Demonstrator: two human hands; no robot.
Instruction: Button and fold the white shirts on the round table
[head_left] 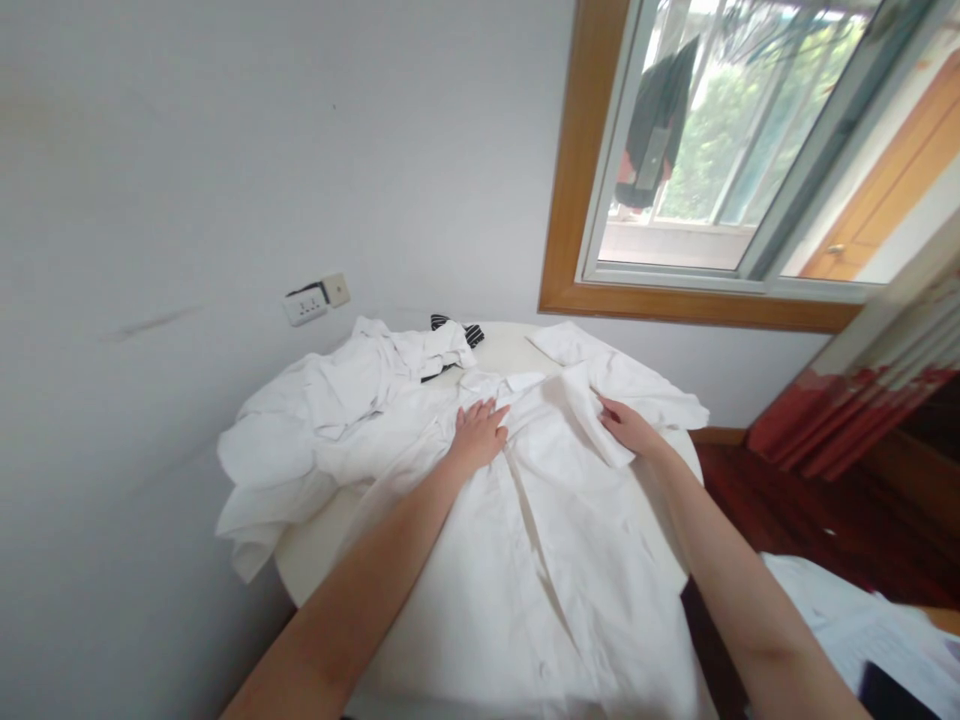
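Note:
A white button-up shirt lies spread over a round cream table, its collar towards the wall and its front parted along a narrow gap. My left hand rests on the upper front of the shirt below the collar, fingers stretched out. At the right shoulder side, my right hand pinches a folded part of the shirt between thumb and fingers. One white sleeve stretches out beyond that hand, near the table's right rim.
Crumpled white clothes hang over the table's left edge. Behind them is a black-and-white striped cloth. A wall socket, a wood-framed window and a red-white curtain surround the table. White papers lie at lower right.

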